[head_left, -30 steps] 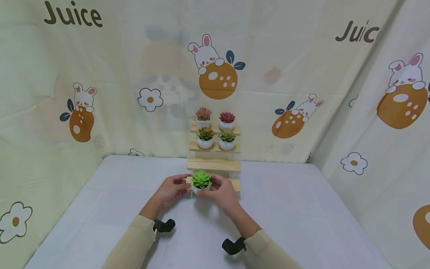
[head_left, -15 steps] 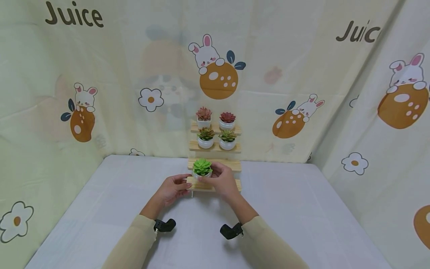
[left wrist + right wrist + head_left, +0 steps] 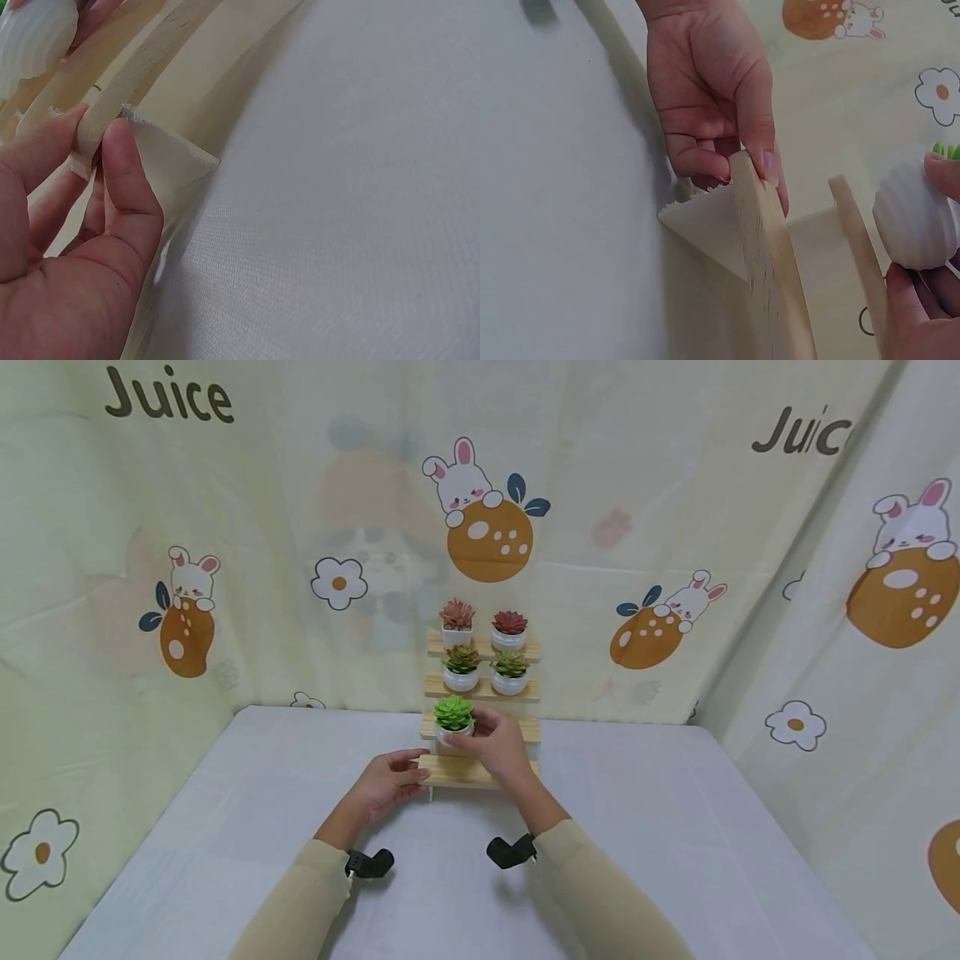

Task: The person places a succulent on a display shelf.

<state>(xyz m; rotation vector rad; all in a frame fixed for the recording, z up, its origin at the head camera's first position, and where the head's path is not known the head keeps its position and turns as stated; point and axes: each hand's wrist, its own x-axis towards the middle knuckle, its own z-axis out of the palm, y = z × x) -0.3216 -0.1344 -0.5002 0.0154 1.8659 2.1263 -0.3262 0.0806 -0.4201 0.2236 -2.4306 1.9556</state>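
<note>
In the head view, my right hand (image 3: 497, 745) grips a white ribbed pot with a bright green succulent (image 3: 454, 713) in it, fingers around the pot's side. The pot (image 3: 915, 214) is upright at the left part of the second board from the bottom (image 3: 517, 730); whether it touches the wood I cannot tell. My left hand (image 3: 388, 783) pinches the left end of the lowest board (image 3: 461, 771) of the wooden tiered stand. The left wrist view shows thumb and fingers on that board's end (image 3: 101, 124), beside a pale side support (image 3: 169, 150).
Two reddish succulents, one left (image 3: 456, 617) and one right (image 3: 510, 627), stand in white pots on the top board. Below them are a brownish-green succulent (image 3: 461, 664) and a green one (image 3: 510, 668). A white-covered table (image 3: 637, 827) lies underneath, with a printed curtain (image 3: 585, 468) behind.
My right hand has raised the green succulent's pot from in front of the lowest board up to the second board and slightly back. The left hand keeps its grip on the lowest board's end.
</note>
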